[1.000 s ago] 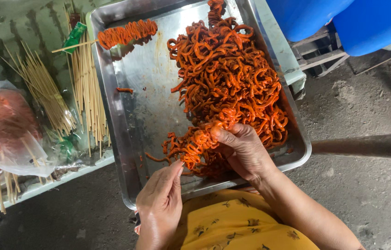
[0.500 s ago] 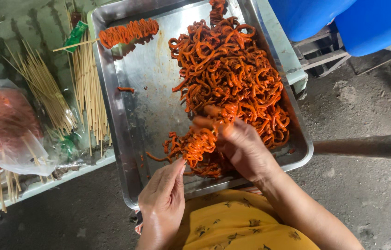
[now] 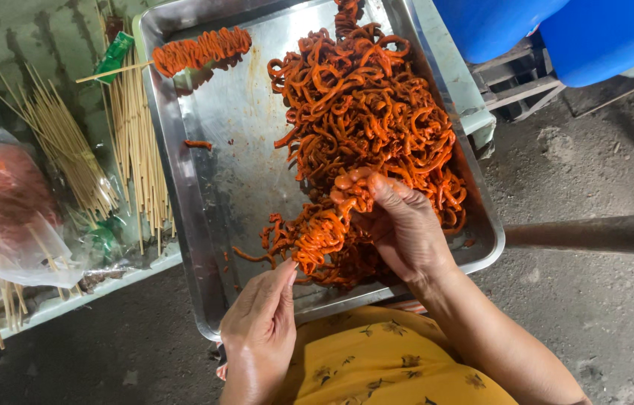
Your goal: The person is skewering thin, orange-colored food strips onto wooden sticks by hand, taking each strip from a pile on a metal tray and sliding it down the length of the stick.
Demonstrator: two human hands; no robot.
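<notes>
Now my right hand [image 3: 399,225] sits higher than it did a moment ago: it has lifted from the near rim of the steel tray [image 3: 182,195] toward the middle, and its fingers are pinched on the top end of an orange, sauce-coated coiled strip [image 3: 324,225]. My left hand [image 3: 261,322] has stayed at about 6 o'clock below the tray's near edge, fingertips closed together just under the strip's lower end; I cannot tell whether a stick is between them. So the strip is now stretched between the two hands, hanging over the near part of the tray, and looks drawn out longer than before. That suggests the piece is being worked along its length and not just picked from the heap.

At 12 o'clock from the hands lies the big pile of orange coils [image 3: 362,112]. At 10 o'clock, in the tray's far corner, rests one finished skewer [image 3: 201,49]. Bare bamboo sticks [image 3: 133,150] lie outside the tray at 9 o'clock, with a plastic bag [image 3: 2,202] beyond them.
</notes>
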